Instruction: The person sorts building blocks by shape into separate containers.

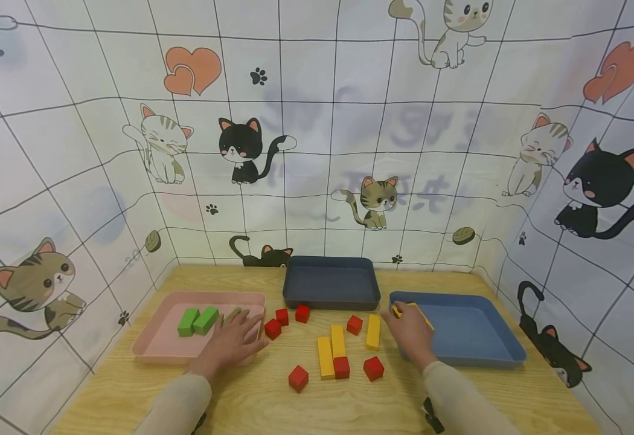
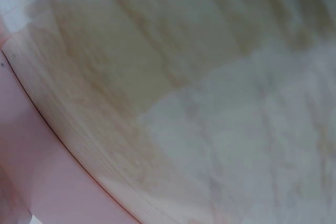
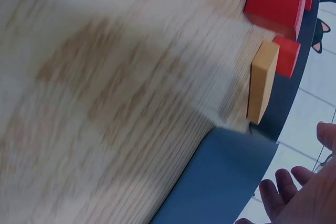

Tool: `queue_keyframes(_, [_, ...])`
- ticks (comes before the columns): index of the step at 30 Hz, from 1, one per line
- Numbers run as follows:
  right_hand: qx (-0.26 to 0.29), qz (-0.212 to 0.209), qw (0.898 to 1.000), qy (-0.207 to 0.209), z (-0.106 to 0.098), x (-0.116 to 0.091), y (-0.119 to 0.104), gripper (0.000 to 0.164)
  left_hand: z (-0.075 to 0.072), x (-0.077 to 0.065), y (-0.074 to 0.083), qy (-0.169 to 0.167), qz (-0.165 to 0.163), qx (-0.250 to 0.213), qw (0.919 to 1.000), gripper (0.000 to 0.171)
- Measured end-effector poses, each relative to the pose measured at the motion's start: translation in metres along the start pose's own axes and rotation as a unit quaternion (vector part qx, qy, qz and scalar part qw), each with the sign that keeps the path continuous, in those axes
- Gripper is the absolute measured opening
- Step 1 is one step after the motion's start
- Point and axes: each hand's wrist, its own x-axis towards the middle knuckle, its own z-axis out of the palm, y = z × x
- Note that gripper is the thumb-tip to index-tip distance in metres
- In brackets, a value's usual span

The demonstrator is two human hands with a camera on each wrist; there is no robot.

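Two sleeved forearms reach forward over a wooden table (image 1: 252, 399). Right hand (image 1: 412, 332) pinches a yellow bar (image 1: 412, 311) at the near left corner of the blue tray (image 1: 469, 356), its long axis slanting from the fingertips rightward, toward the person. Left hand (image 1: 232, 338) lies spread flat on the pink tray's (image 1: 154, 350) right edge, beside green blocks (image 1: 197, 320).

On the desk (image 1: 241, 405) we see three trays: the left tray (image 1: 154, 350) holding two blocks (image 1: 197, 321), the middle tray (image 1: 330, 299) behind the scattered blocks (image 1: 339, 353), and the right tray (image 1: 491, 356) beside them.
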Motion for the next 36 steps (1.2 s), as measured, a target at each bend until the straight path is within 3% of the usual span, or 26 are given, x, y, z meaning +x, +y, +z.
queue_keyframes(5, [0.028, -0.013, 0.999, -0.009, 0.006, -0.007, -0.009, 0.061, 0.001, 0.0, -0.001, -0.003, -0.001, 0.004, 1.0, 0.074])
queue_keyframes(17, [0.033, -0.033, 0.999, -0.009, 0.023, -0.023, -0.032, 0.054, 0.001, 0.0, 0.0, 0.004, 0.004, 0.001, 1.0, 0.073])
queue_keyframes(30, [-0.013, -0.113, 0.993, -0.005, 0.036, -0.043, -0.053, 0.048, 0.001, 0.001, -0.002, -0.009, -0.005, 0.008, 0.9999, 0.074])
queue_keyframes(36, [-0.042, -0.104, 0.994, -0.015, 0.044, -0.051, -0.059, 0.043, -0.001, 0.0, 0.002, -0.011, -0.003, 0.01, 0.9999, 0.073])
